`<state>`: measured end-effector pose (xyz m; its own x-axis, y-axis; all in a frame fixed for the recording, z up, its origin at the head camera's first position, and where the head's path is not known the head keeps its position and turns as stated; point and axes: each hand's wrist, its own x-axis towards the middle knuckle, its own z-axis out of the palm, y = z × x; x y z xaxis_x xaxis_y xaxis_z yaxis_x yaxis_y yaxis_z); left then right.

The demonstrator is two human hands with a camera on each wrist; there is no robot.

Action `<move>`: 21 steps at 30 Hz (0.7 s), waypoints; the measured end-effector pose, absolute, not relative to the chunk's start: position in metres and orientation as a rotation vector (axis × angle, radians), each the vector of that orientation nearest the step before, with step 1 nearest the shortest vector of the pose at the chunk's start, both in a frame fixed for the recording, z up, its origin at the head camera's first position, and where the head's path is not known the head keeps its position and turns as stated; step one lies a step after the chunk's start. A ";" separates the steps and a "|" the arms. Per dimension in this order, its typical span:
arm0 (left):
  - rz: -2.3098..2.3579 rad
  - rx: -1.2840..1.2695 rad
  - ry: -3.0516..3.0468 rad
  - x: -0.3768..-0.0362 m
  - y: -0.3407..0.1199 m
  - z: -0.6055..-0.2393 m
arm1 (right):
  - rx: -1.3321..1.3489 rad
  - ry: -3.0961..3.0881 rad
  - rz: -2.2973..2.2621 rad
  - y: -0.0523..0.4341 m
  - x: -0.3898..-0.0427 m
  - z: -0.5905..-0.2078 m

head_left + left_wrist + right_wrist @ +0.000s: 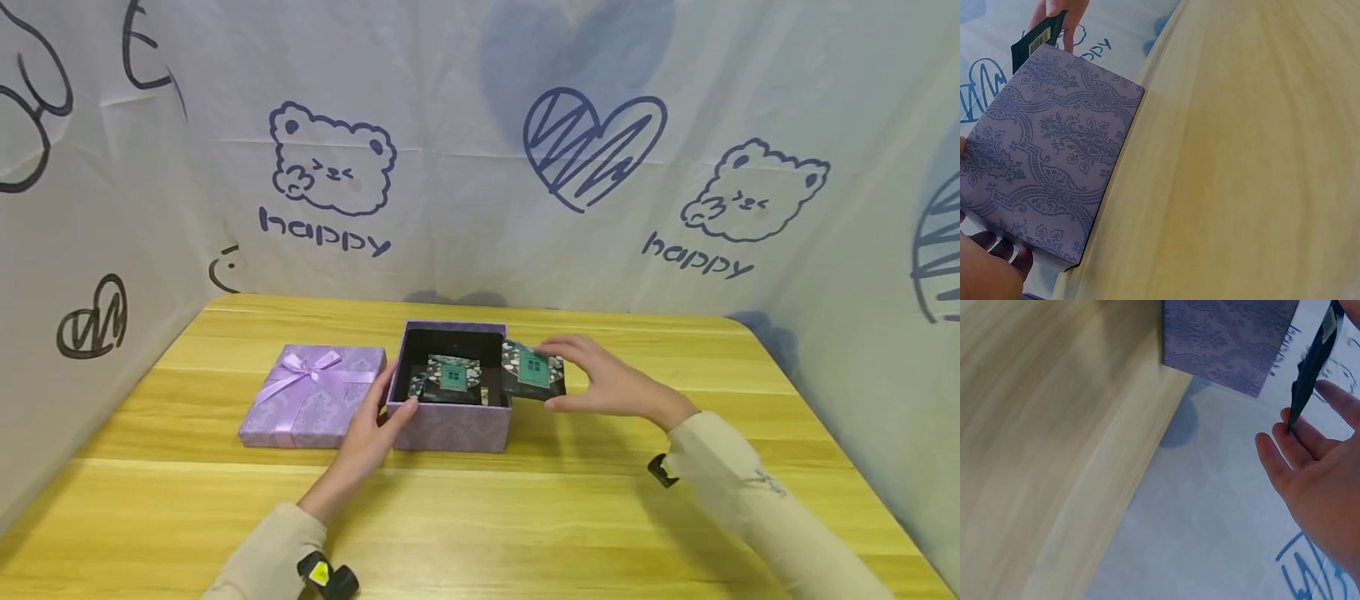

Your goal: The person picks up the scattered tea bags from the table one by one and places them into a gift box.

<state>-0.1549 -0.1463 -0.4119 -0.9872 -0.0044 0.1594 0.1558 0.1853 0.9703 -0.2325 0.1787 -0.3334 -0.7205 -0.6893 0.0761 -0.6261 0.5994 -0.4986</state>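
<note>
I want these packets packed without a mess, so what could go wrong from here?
The right hand holds the dark packet only by its edges, half over the purple box's right rim; it may catch the rim or slip onto the table. Another packet already lies inside, so this one might sit crooked on it. The left hand only touches the box's left wall, so the box could slide.

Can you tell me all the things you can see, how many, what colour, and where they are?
open gift box: 1, purple patterned, middle of table, lid off
box lid: 1, purple with ribbon bow, left of box
packets in box: at least 1, dark with green label, inside box
packet: 1, dark with green label, held over box's right edge
table: 1, yellow wood
backdrop cloth: white with blue bears and hearts, behind and beside table
left hand: on box's left front corner
right hand: holding packet
</note>
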 end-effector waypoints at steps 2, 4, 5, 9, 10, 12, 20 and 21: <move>-1.924 -0.146 -2.312 -0.155 -0.146 -0.413 | -1.132 2.693 -0.734 0.176 -0.234 -0.331; -1.936 -0.141 -2.299 -0.156 -0.146 -0.414 | -1.144 2.689 -0.693 0.172 -0.235 -0.327; -1.940 -0.138 -2.299 -0.155 -0.147 -0.414 | -1.157 2.688 -0.674 0.169 -0.236 -0.325; -1.957 -0.120 -2.302 -0.153 -0.148 -0.413 | -1.180 2.673 -0.611 0.158 -0.239 -0.318; -1.960 -0.116 -2.304 -0.153 -0.148 -0.413 | -1.183 2.668 -0.597 0.155 -0.241 -0.317; -1.965 -0.109 -2.304 -0.153 -0.148 -0.413 | -1.174 2.649 -0.577 0.149 -0.243 -0.315; -1.945 -0.131 -2.310 -0.154 -0.146 -0.413 | -1.133 2.580 -0.556 0.134 -0.246 -0.312; -1.940 -0.135 -2.309 -0.154 -0.145 -0.412 | -1.129 2.572 -0.560 0.132 -0.246 -0.311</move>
<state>-0.1540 -0.1452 -0.4125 -0.9884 -0.0105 0.1513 0.1472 0.1731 0.9738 -0.2462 0.1323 -0.3114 -0.6568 -0.7481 -0.0946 -0.6410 0.6199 -0.4526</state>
